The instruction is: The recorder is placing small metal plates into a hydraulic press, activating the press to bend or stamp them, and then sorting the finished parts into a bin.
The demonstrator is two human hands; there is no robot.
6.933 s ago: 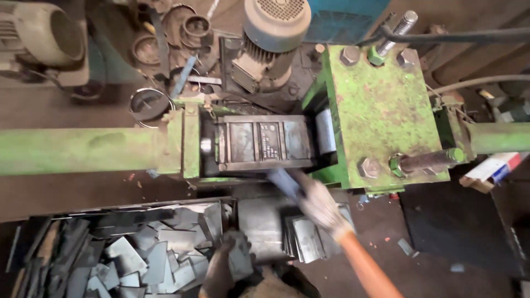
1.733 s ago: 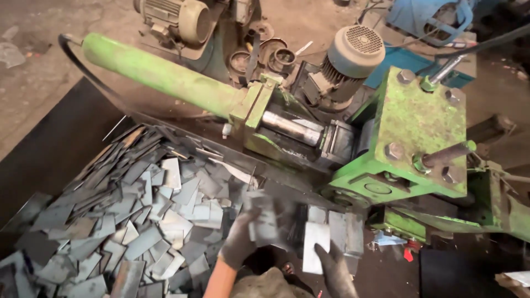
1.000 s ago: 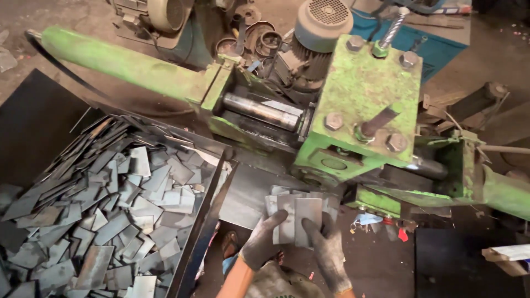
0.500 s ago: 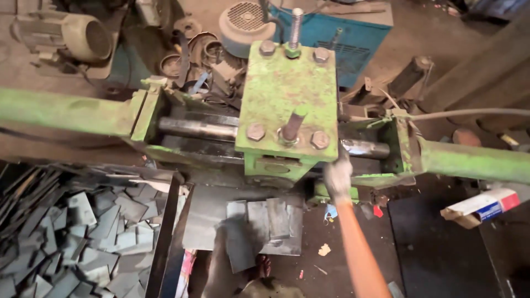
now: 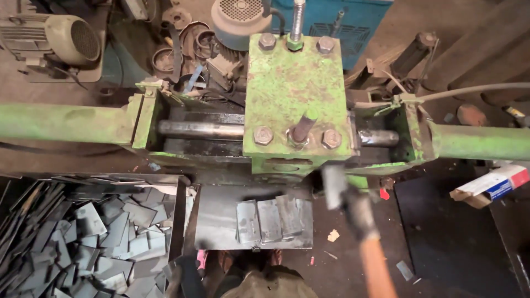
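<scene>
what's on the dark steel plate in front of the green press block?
On the dark steel plate: a row of grey metal blanks, overlapping side by side. The right hand holds one blank up at the green press block. Anything beneath the row is hidden.

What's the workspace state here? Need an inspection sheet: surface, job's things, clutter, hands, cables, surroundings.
Surface: dark steel plate in front of the green machine, worn and dusty.
Job's things: a row of grey metal blanks lying side by side on the plate; a blurred metal blank at the right hand.
Clutter: bin of loose grey metal pieces at left; small carton at right; scraps on the floor.
Hands: right hand gloved, raised near the machine's front, blurred; left hand gloved, low at the bin's edge, grip unclear.
Cables: grey hose running off right.
Surroundings: two electric motors behind; blue cabinet.
</scene>
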